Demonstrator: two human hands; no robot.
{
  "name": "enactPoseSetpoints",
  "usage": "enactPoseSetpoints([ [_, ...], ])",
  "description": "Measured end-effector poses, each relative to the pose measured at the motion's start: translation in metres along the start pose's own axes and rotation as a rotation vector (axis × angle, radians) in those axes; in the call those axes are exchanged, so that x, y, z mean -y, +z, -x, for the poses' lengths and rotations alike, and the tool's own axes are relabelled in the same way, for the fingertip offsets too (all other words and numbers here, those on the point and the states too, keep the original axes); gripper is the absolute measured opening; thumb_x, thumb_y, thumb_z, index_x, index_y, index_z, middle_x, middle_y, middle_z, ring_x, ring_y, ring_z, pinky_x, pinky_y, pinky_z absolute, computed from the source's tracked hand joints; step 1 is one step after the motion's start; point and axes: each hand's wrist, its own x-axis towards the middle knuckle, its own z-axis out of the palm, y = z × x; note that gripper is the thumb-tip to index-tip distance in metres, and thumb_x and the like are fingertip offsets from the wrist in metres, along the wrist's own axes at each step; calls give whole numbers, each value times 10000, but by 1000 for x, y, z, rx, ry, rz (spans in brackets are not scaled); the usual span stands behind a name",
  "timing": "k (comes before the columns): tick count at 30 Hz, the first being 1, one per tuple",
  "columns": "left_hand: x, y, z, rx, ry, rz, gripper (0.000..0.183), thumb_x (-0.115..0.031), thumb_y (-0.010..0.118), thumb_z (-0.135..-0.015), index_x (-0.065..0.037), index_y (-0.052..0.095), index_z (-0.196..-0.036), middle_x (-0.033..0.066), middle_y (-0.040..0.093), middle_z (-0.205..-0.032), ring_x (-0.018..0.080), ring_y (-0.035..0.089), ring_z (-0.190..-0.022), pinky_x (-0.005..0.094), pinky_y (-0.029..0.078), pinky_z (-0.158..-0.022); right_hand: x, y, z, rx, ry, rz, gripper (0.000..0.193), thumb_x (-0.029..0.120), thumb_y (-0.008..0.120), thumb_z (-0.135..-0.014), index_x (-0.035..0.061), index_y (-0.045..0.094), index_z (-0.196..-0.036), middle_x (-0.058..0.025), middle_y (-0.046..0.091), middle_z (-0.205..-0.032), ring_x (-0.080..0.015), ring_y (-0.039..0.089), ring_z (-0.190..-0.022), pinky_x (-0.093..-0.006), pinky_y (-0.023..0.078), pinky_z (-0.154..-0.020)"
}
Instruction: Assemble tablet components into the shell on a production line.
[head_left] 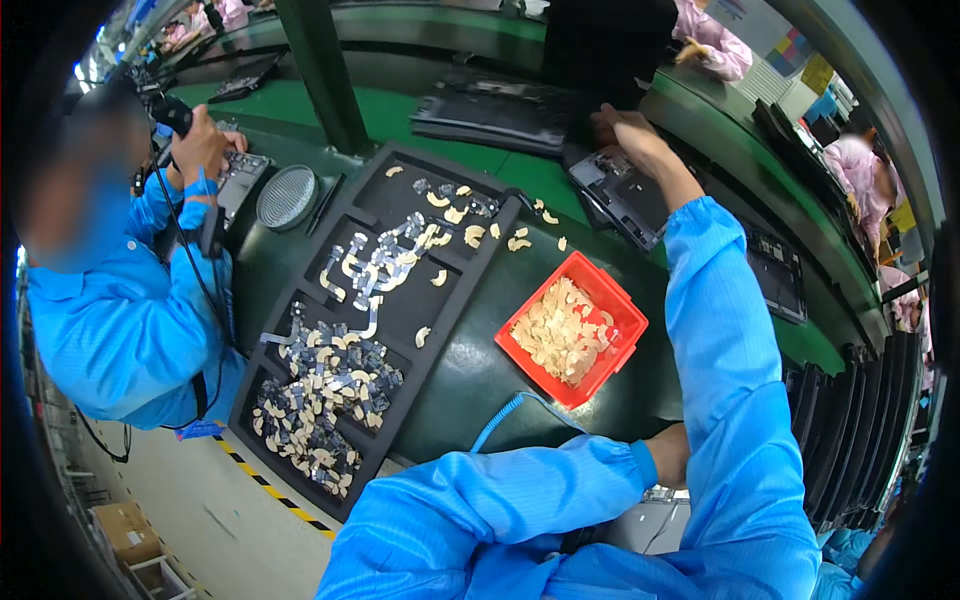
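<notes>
My right arm stretches to the far side of the bench. There my right hand [632, 137] is at the black laptop bases, beside one with its inside exposed [622, 192]. Its fingers are blurred and partly turned away, so a grip cannot be made out. My left forearm crosses in front of me, and my left hand [670, 455] passes behind the right sleeve with its fingers hidden. Between my arms and the bases stands a red plastic bin [627, 350] full of small cream curved pieces [560, 330]. Left of it, a black compartment tray [425, 375] holds small dark parts [335, 390] with cream pieces.
At the left, a co-worker in blue [130, 340] holds a dark tool [172, 114] over a laptop board. A round ribbed dish [287, 197] lies nearby. Dark laptops [490, 115] line the green bench beyond. A blue coiled cord [498, 420] runs near my left sleeve. Black panels [860, 430] stand at the right.
</notes>
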Motion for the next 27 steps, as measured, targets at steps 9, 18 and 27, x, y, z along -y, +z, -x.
enactPoseSetpoints([
  [9, -6, -10, -8, 170, -106, -80, 469, -347, 764, -757, -59, 661, -1113, 242, 676, -1070, 462, 628, -988, 541, 497, -878, -8, -30, 2, 333, -420, 946, 571, 378, 579, -909, 145, 558, -1430, -178, 557, -1455, -385, 533, -1311, -462, 403, -1113],
  [18, -17, -16, -18, 303, -226, -199, 360, -242, 830, -653, 8, 715, -884, 221, 711, -922, 433, 680, -911, 489, 546, -824, 0, -59, 15, 168, -306, 1080, 701, 644, 483, -990, -2, 751, -1047, -234, 724, -1018, -377, 675, -987, -461, 440, -973],
  [27, -39, -39, -25, 314, -102, -324, 301, -258, 826, -684, -13, 726, -828, 195, 707, -818, 397, 694, -852, 491, 547, -781, 12, -138, 140, -40, -211, 889, 795, 650, 424, -1012, -91, 713, -1023, -251, 728, -1032, -331, 690, -951, -428, 486, -914],
])
